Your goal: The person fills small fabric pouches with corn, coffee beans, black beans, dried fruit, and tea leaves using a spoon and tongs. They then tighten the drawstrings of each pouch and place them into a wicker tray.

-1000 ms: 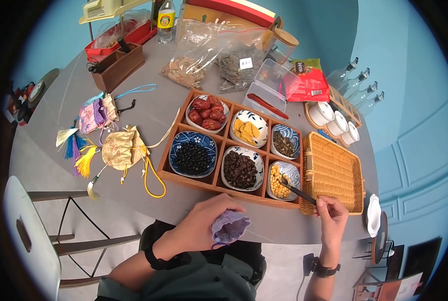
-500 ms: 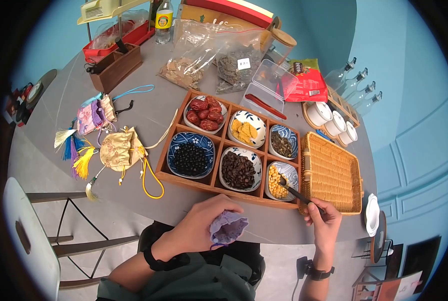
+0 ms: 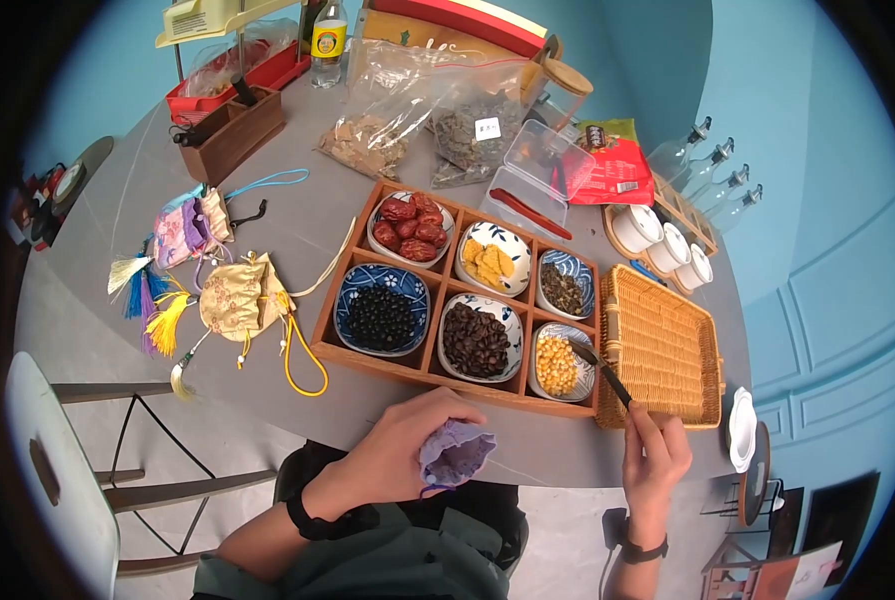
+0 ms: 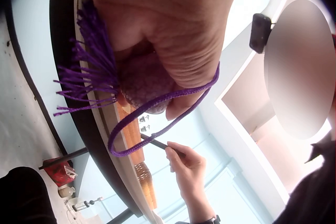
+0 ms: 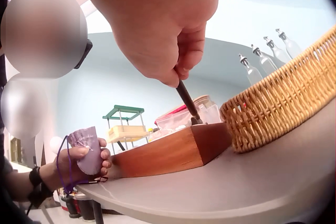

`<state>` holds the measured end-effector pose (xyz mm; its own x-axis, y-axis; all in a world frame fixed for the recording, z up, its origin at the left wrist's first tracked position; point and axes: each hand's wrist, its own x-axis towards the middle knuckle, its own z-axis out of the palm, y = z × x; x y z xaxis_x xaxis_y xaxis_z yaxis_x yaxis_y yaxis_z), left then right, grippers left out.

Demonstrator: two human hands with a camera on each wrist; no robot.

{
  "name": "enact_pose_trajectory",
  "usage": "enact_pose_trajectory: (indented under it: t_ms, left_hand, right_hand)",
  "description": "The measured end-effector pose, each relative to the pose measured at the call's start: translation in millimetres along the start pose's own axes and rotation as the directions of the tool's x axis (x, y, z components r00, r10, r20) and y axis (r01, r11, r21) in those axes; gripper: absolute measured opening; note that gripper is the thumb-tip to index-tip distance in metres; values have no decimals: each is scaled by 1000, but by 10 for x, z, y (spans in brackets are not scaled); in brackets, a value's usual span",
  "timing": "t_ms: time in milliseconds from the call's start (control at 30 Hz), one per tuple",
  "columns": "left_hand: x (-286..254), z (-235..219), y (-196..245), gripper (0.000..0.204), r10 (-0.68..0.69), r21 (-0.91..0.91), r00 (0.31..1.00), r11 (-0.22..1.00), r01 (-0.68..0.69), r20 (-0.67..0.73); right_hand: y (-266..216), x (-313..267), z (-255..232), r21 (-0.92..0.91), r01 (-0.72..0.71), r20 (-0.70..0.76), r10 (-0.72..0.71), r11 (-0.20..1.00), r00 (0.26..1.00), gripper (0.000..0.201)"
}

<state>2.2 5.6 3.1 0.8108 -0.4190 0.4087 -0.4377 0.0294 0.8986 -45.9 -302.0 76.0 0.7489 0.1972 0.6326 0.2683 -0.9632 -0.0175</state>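
My left hand grips a small purple drawstring pouch, its mouth facing up and gaping. A purple cord and tassel hang from the pouch in the left wrist view. My right hand pinches the handle end of a dark spoon. The spoon's head is over the right side of a patterned bowl of yellow corn kernels. That bowl sits in the front right compartment of a wooden box. Beside it stands a bowl of dark brown beans.
Other compartments hold red dates, yellow pieces, black beans and dried leaves. A wicker basket adjoins the box on the right. Tasselled pouches lie at left; plastic bags stand behind.
The right hand has shifted the spoon's head from amid the corn kernels to the bowl's right side, its handle now steeper. The left hand and pouch have stayed nearly still.
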Motion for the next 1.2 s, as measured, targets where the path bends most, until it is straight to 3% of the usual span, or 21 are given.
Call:
enact_pose_trajectory:
  t_ms: [33, 267, 367, 433, 533, 733, 867, 967, 1033, 1200]
  left_hand:
    - [0, -1, -1, 44, -2, 2, 1000, 1000, 2, 2]
    - [3, 10, 1, 44, 4, 6, 1000, 1000, -4, -4]
    - [2, 3, -2, 44, 6, 8, 1000, 1000, -6, -8]
    - [1, 2, -3, 44, -1, 9, 1000, 1000, 1, -1]
    - [0, -5, 3, 44, -10, 12, 1000, 1000, 10, 4]
    - [1, 4, -1, 45, 6, -4, 1000, 1000, -6, -5]
    - [4, -9, 9, 45, 6, -2, 1000, 1000, -6, -10]
    - [3, -11, 12, 44, 7, -7, 1000, 1000, -7, -12]
    - [2, -3, 5, 44, 11, -15, 1000, 1000, -11, -12]
    - [7, -3, 13, 44, 8, -14, 1000, 1000, -8, -5]
  right_hand:
    - [4, 1, -18, -47, 51, 29, -50, 998, 998, 29]
    - [-146, 116, -199, -48, 26, 104, -21, 998, 994, 28]
    - [-200, 203, -263, -5, -23, 155, 23, 1000, 988, 23]
    - [-205, 242, -293, 99, -180, 231, 153, 979, 961, 20]
    - [-237, 303, -295, 138, -215, 216, 183, 967, 959, 19]
    - [-254, 330, -288, 14, -29, 123, 27, 999, 992, 19]
    - [-176, 325, -206, 22, 23, 137, -25, 1000, 990, 22]
    - [-144, 335, -208, 121, -48, 188, 25, 991, 982, 19]
    - [-140, 345, -254, 222, -384, 313, 308, 896, 899, 12]
    - [127, 276, -131, 418, -475, 317, 365, 775, 875, 11]
